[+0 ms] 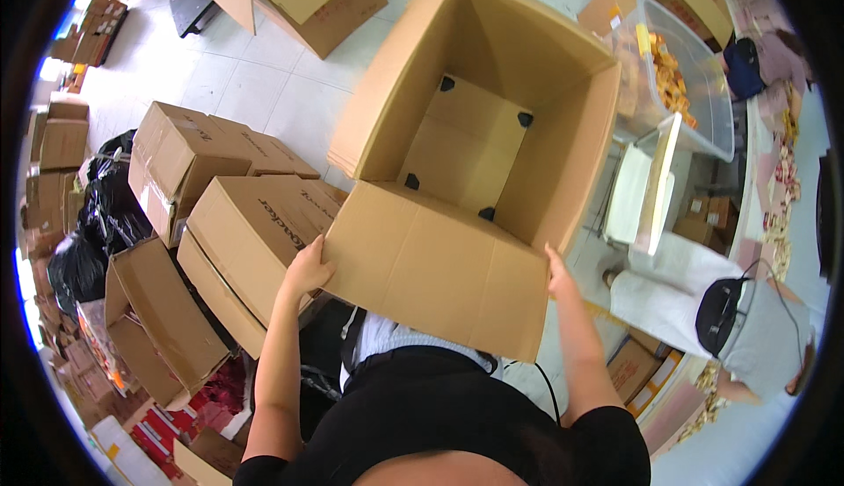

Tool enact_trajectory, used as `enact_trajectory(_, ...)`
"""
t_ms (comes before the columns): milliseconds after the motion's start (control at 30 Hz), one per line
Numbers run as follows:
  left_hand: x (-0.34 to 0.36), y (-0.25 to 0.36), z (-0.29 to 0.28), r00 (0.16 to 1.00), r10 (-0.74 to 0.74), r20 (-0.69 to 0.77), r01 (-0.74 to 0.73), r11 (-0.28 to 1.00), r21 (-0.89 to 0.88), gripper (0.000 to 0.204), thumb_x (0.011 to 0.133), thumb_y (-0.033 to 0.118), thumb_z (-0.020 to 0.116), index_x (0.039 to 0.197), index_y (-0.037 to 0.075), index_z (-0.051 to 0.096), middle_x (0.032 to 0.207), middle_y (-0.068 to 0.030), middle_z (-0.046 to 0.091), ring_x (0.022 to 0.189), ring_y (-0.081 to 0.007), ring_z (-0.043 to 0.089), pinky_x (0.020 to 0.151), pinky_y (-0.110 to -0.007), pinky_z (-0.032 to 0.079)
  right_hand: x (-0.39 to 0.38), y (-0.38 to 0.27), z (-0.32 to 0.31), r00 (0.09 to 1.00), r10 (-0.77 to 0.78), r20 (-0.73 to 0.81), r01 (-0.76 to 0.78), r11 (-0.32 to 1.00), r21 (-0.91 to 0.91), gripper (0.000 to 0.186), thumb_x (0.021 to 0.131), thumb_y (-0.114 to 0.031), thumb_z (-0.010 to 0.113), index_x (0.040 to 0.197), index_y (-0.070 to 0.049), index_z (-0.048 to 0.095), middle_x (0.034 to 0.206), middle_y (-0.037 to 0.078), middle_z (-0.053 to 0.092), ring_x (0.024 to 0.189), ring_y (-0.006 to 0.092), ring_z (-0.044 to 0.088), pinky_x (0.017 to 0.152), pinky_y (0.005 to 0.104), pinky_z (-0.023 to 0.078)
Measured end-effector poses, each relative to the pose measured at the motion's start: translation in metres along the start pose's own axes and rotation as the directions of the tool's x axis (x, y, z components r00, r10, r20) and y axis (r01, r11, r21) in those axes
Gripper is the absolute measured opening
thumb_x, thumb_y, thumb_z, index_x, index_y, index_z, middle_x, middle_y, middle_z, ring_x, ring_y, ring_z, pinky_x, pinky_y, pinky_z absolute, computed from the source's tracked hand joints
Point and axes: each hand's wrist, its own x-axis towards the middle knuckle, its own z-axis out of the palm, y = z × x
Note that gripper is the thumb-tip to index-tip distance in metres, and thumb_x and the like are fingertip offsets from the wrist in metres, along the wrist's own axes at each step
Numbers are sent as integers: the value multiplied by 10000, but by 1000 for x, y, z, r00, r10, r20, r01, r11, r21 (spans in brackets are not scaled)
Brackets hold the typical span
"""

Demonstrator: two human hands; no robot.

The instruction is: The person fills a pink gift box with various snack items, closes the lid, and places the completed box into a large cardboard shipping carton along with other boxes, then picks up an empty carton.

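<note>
A large open cardboard box (479,147) takes up the middle of the view in front of me, its opening facing me. Its near flap (440,266) is folded out toward my body. My left hand (309,270) is closed on the flap's left edge, while my right hand (558,273) grips the right edge near the fold. Parts of both hands' fingers are hidden by the cardboard. Inside, small black pieces (486,213) sit at the corners of the box bottom, and the rest of the bottom is bare cardboard.
Closed cartons (255,231) stand to my left, with black plastic bags (110,213) beyond them. A clear plastic bin (703,90) of orange items is at the right, near a white chair (642,182). People sit along a work table (747,187) there.
</note>
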Motion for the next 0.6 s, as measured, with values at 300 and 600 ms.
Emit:
enact_trajectory(300,140,88,24,934,-253,-251,243,967,-70,859,747,378,639,1407,98,166,1190,-203,557,1080,-321,561,879,-394,462,37,20,-16,729,-525,-440,472,850,-233,568,699,-59,611,1243,-41,452,1048,123,583,899,281,566,773,415,488)
enact_trajectory(600,185,37,26,844,-392,-366,242,887,-393,626,753,154,498,1361,132,350,1162,-194,579,1069,-318,567,888,-399,453,-1,-63,17,742,-623,-247,594,782,-190,686,682,46,535,1340,-45,363,1142,116,541,977,246,556,799,348,480)
